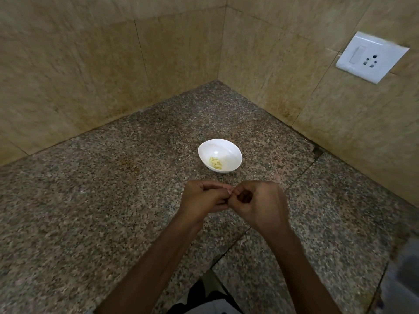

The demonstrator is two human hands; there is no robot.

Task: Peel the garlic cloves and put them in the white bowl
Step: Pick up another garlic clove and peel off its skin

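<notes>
left hand (pixel 204 199) and right hand (pixel 260 202) meet fingertip to fingertip just short of the white bowl (pixel 227 148), grip pinched on something tiny, presumably a clove, hidden. bowl straight ahead, peeled cloves (pixel 215 163) inside; both hands equally near.

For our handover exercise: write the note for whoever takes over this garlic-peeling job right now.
Hands: left hand and right hand, fingers curled, tips meeting above the granite counter, near side of the white bowl; what they pinch is hidden.
Bowl upright, a few peeled garlic cloves inside: done.
Left: no unpeeled garlic in view; probably finish what is in hand, drop it in.
</notes>
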